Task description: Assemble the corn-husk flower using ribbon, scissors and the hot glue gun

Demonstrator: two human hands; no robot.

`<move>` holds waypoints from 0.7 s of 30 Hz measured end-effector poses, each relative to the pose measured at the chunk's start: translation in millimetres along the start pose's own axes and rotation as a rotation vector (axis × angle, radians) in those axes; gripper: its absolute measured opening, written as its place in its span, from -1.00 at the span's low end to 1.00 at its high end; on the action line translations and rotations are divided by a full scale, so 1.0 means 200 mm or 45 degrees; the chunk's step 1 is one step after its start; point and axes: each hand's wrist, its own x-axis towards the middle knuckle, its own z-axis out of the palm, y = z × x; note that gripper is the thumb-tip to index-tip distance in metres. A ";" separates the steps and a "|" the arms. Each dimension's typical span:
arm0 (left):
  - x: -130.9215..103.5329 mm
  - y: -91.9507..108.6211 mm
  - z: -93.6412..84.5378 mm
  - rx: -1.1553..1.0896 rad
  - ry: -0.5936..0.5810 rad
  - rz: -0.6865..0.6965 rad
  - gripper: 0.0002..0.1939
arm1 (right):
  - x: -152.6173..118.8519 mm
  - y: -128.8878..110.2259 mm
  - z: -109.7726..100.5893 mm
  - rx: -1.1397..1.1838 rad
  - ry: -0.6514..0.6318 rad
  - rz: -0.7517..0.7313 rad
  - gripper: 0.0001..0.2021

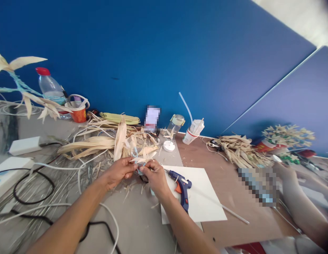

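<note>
Near the middle, my left hand (123,170) and my right hand (155,175) meet around a small corn-husk flower (146,155) with a light blue wrapped stem (134,151). Fingertips of both hands are pinched on the stem; the exact contact point is partly hidden. A dark blue hot glue gun (184,190) with an orange trigger lies on a white board (203,197), just right of my right forearm. Beyond the hands, dried corn husks (95,145) are heaped, one strip (120,141) standing upright.
At left stand a red-capped bottle (49,83), an orange cup (79,114) and a blue-stemmed husk branch (19,83). Cables (111,211) loop over the table. A paper cup (190,135) and a jar (176,123) stand near the blue partition (153,53). Another person's arm (296,197) reaches in at right.
</note>
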 end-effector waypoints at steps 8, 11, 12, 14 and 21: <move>-0.01 0.01 0.02 0.160 0.112 0.037 -0.59 | -0.02 -0.07 0.00 -0.152 -0.018 -0.013 -0.86; -0.01 0.02 0.03 0.203 0.094 0.032 -0.61 | -0.02 -0.06 0.01 0.058 -0.053 0.142 -0.86; -0.02 0.03 0.03 0.202 0.081 0.030 -0.61 | -0.02 -0.06 0.01 0.153 -0.060 0.184 -0.85; -0.02 0.04 0.04 0.171 0.058 0.038 -0.62 | -0.01 -0.05 0.02 0.327 -0.056 0.246 -0.82; -0.02 0.02 0.02 0.161 0.015 0.030 -0.63 | -0.01 -0.01 0.02 0.494 -0.035 0.309 -0.78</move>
